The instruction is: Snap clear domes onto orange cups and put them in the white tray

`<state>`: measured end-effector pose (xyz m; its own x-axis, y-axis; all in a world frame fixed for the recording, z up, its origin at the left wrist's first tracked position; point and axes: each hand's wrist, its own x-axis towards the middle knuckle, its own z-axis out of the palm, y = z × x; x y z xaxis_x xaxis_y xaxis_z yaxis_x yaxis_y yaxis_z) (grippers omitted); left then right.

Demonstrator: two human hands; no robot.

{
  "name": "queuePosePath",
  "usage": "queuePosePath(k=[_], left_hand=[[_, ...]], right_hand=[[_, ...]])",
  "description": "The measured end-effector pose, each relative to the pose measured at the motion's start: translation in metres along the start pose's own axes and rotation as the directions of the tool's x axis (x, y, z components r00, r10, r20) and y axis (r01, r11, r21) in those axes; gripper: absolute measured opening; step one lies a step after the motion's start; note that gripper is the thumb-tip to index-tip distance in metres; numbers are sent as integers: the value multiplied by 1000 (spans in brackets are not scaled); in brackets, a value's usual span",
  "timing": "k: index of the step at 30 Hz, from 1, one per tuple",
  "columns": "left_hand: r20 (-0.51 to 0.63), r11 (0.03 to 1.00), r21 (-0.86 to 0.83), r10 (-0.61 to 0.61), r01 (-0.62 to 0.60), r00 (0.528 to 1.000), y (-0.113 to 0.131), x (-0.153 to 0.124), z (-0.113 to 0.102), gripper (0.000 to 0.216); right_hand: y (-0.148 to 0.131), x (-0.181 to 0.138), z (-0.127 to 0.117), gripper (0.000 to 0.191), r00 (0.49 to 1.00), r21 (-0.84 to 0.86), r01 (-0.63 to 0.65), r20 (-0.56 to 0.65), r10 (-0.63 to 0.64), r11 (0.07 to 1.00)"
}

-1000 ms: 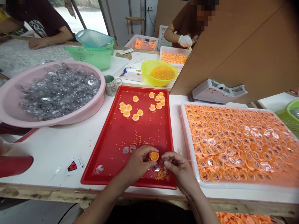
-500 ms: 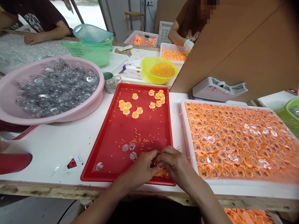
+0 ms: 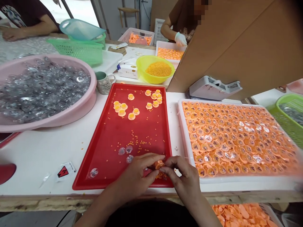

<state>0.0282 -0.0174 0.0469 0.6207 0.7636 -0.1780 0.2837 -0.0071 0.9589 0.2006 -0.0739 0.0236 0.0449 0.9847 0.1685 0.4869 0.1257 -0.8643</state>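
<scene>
Over the near right corner of the red tray (image 3: 115, 129), my left hand (image 3: 136, 171) grips a small orange plastic cup (image 3: 159, 164) between thumb and fingers. My right hand (image 3: 183, 173) pinches at the right side of the same cup with thumb and forefinger. Below the fingers lies a heap of yellow-orange pellets (image 3: 161, 175), partly hidden by my hands. Several clear round caps (image 3: 129, 158) lie left of my hands. Farther up the tray stand several orange cups with yellow pellets in them (image 3: 121, 112), and loose pellets are scattered about.
To the left is a pink basin (image 3: 93, 91) of clear caps; to the right, a white tray (image 3: 180, 119) packed with capped orange pieces. Behind stand a mug (image 3: 103, 83), a yellow bowl (image 3: 142, 71) of pellets and a tape dispenser (image 3: 213, 90). Two co-workers sit across.
My right hand's fingers have turned and drawn back slightly, so the orange cup shows more. The view has swung a little to the right. A co-worker's gloved hand has lifted from their tray.
</scene>
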Motion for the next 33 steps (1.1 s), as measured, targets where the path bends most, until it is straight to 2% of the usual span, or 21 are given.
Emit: queuePosePath(k=[3,5,10,15,18,21,25,28,30,33], left_hand=[[31,999,46,9,-11,999,5,-2,-2,32],[44,996,82,26,-29,999,6,-2,-2,30],[27,992,100,77,-80,997,9,-4,1,31],[78,990,122,64,-73,995,11,-5,0,34],[113,984,161,61,-79,992,8,-5,1,38],[28,987,154,41,-45,999,0,-5,5,43],[-138,1000,17,13,-11,990,-8,-4,13,26],[-236,996,-17,80,-86,968,-10,-3,18,21],[-289,989,31,149,-146,946,-12,-2,22,26],[-352,978,85,208,-190,913,-19,-3,31,27]], right_hand=[[-1,0,-6,13,988,-2,140,69,-139,990],[-1,0,-7,16,980,9,178,89,-178,984],[-1,-3,-7,13,991,-5,129,30,-128,992],[-3,-5,-8,31,971,-27,218,103,-214,976],[-1,-6,-4,21,991,-31,132,41,-130,991],[3,-9,0,10,999,-41,30,-25,-31,999],[1,-12,3,12,997,-42,64,-46,-66,997],[-3,-13,7,13,995,-14,25,-93,-26,1000],[-4,-13,11,17,995,8,-19,-102,20,1000],[-2,-13,21,20,996,-15,-7,-89,6,1000]])
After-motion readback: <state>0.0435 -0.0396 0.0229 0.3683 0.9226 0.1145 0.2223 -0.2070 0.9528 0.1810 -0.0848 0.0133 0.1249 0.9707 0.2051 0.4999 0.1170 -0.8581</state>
